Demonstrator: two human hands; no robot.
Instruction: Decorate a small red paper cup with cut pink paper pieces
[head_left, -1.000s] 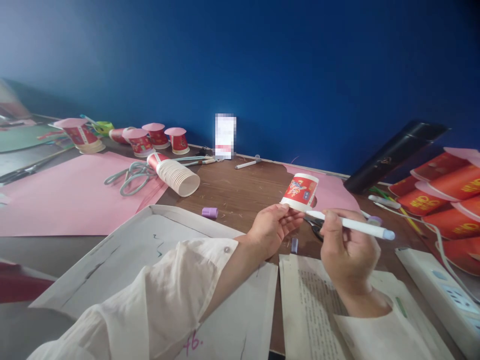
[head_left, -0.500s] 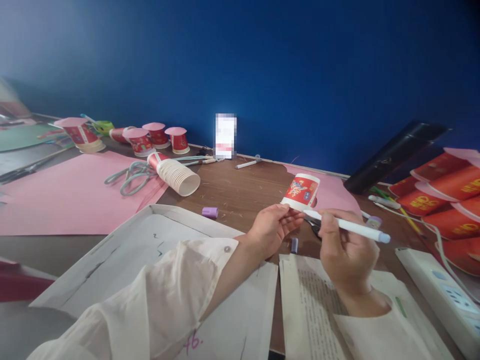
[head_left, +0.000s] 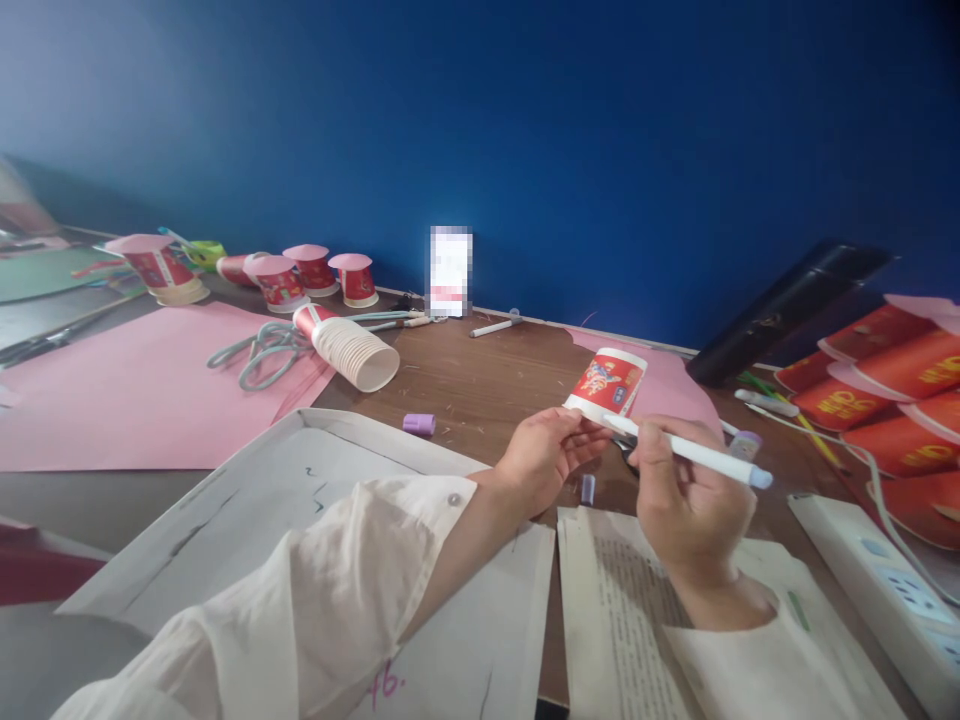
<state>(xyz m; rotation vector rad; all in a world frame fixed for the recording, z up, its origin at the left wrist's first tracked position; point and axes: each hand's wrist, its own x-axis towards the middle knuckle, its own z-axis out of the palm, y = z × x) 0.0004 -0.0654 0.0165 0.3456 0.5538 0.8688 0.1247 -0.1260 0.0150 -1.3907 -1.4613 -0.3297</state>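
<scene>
The left hand (head_left: 538, 458) has its thumb and fingers pinched together on the lower edge of a red paper cup (head_left: 606, 382) with white bands and a colourful printed figure, holding it tilted above the brown wooden tabletop (head_left: 480, 360). The right hand (head_left: 694, 520) has its thumb and fingers clamped around a slim white pen (head_left: 705, 460) with a pale blue end, its tip pointing at the cup's lower edge, close to the left fingertips; whether it touches the cup I cannot tell. Just below lies a small translucent cap (head_left: 588, 490), and farther left a purple plastic cap (head_left: 418, 425). Behind the cup is a piece of pink paper (head_left: 679, 390). Under the right forearm are printed paper pages (head_left: 600, 610); under the left, a shallow white tray with marked lines (head_left: 480, 650). Farther out, a white power strip (head_left: 885, 585) lies at right, with a black cylinder (head_left: 795, 310) leaning against the blue wall (head_left: 480, 120). At left, a nested stack of paper cups (head_left: 360, 355) lies on its side beside a looped grey cord (head_left: 262, 365).
</scene>
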